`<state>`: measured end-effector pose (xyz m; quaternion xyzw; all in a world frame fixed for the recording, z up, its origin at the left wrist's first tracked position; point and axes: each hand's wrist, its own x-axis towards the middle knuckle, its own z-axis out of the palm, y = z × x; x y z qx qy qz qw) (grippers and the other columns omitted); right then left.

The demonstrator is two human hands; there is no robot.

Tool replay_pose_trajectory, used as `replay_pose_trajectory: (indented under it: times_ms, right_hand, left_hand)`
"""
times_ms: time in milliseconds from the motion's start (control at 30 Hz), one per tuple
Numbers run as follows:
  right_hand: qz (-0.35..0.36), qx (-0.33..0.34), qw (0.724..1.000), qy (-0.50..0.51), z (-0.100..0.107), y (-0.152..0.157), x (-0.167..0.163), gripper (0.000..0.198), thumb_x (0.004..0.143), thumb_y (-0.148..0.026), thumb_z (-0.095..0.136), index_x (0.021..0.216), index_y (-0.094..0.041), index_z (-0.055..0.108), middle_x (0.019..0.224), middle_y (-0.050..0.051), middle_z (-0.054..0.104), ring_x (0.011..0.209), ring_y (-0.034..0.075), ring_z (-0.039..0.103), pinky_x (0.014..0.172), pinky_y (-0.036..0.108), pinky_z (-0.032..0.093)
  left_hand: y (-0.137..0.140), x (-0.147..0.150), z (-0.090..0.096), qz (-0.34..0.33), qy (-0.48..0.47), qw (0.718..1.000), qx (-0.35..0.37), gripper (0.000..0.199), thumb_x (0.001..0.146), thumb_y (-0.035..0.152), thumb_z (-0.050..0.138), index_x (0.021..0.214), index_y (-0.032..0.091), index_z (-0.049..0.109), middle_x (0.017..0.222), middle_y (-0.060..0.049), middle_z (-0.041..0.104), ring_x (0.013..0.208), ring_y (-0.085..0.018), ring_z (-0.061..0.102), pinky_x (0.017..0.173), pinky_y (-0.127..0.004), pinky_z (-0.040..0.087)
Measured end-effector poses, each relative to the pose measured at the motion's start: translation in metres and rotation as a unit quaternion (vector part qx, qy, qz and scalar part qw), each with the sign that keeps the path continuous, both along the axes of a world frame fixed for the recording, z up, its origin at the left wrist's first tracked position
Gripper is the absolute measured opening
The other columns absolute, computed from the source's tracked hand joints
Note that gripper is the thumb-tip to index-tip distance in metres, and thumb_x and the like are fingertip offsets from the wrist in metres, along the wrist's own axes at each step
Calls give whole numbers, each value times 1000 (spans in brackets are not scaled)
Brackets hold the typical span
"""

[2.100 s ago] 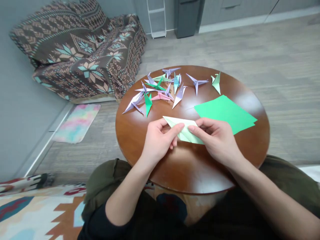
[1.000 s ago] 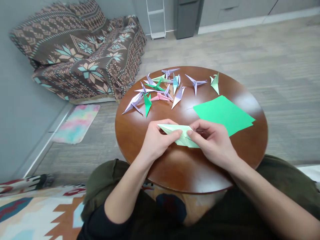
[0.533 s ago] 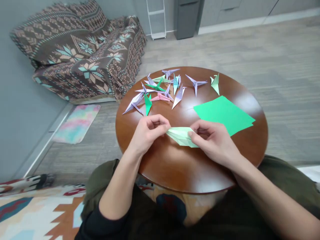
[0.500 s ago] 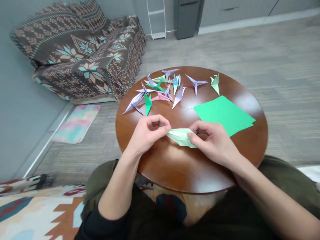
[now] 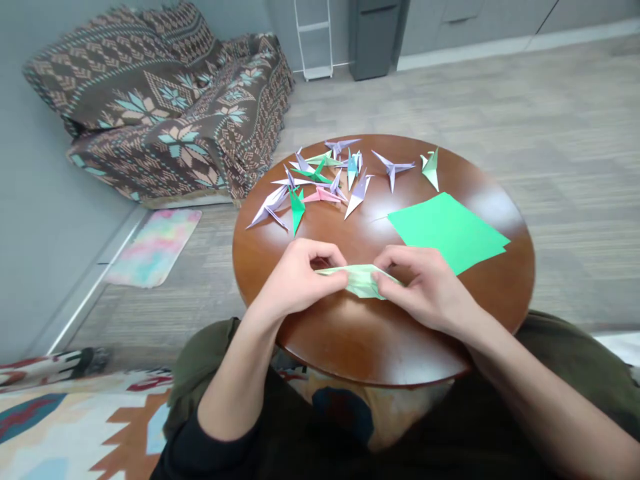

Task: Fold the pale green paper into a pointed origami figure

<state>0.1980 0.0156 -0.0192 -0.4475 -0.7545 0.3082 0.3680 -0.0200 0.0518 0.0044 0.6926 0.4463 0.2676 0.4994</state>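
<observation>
A pale green piece of folded paper (image 5: pixel 363 281) is held between my two hands, just above the near half of the table. My left hand (image 5: pixel 310 275) pinches its left part, thumb in front and fingers behind. The right end is gripped by my right hand (image 5: pixel 417 283), its thumb pressed on the near face. Part of the paper is hidden behind the fingers and thumbs. Beyond my right hand lie bright green paper sheets (image 5: pixel 440 230), stacked slightly out of line. A green paper crane (image 5: pixel 297 210) stands just past my left hand.
Several folded cranes in purple, green and pink crowd the far left of the round brown table (image 5: pixel 370 353). A purple crane (image 5: pixel 393 171) and a light green crane (image 5: pixel 431 169) sit farther right. Behind is a sofa (image 5: pixel 175 120) under a patterned cover.
My left hand has slid right and slightly down along the folded paper, from its left tip toward the middle. The right hand stays almost where it was.
</observation>
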Motion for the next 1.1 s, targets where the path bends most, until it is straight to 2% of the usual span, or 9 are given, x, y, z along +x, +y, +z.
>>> replay_pose_trajectory:
  times_ms: [167,367,500,567,633,700,767,900,1100]
  right_hand:
    - [-15,-38,999,22,1,1,1,14,90,-19,63,76,-20,65,71,1,69,67,16,60,65,29,42]
    - [-41,-126,986,106,0,0,0,13,88,-22,65,76,-18,66,67,-1,63,59,13,54,55,25,37]
    - [-68,-141,976,155,-3,2,2,16,88,-26,67,74,-18,65,65,-3,59,56,10,48,52,24,32]
    - [-77,-146,970,177,-3,3,2,17,88,-27,68,74,-18,66,64,-3,59,55,10,47,51,24,31]
    - [-92,-146,965,196,-3,4,0,17,87,-28,70,75,-18,67,64,-3,59,55,10,47,51,25,32]
    - [-108,-140,961,214,-3,4,-2,16,87,-29,70,75,-18,67,63,-2,60,55,11,48,51,25,33]
    - [-113,-132,960,220,-3,3,-4,16,88,-30,70,77,-19,68,64,-2,61,56,11,50,52,25,35]
    - [-101,-125,969,189,-4,0,-7,14,88,-27,68,77,-19,66,66,-2,61,58,12,52,53,25,37]
    - [-110,-116,977,142,-7,1,-6,12,87,-23,64,75,-19,64,64,-3,60,58,12,52,53,26,36]
  left_hand:
    - [5,-10,2,22,2,1000,9,5,69,15,69,67,14,74,62,0,68,58,-12,58,57,-21,44]
    - [12,-24,5,59,2,998,27,6,70,16,71,70,14,76,64,-2,70,59,-13,59,59,-22,44]
    - [19,-35,0,91,-70,992,42,5,72,16,71,70,15,75,69,-3,71,67,-13,63,66,-22,50]
    - [19,-34,-5,78,-150,986,-14,13,75,22,70,83,15,78,77,-5,73,71,-15,65,63,-22,52]
    - [17,-25,-11,52,-182,977,-101,31,78,31,75,104,16,78,87,-7,74,78,-17,68,62,-23,54]
    - [12,-12,-17,17,-210,963,-170,42,79,40,80,114,19,74,95,-7,74,83,-19,70,63,-24,57]
    - [8,1,-22,5,-233,954,-189,39,78,47,83,102,17,74,84,-5,71,73,-16,68,58,-22,54]
    - [2,19,-27,63,-221,968,-100,33,78,42,87,78,15,69,59,4,56,47,-6,45,43,-18,35]
    - [2,19,-29,118,-213,968,-52,33,77,39,88,71,15,66,52,5,53,43,-5,43,42,-20,31]
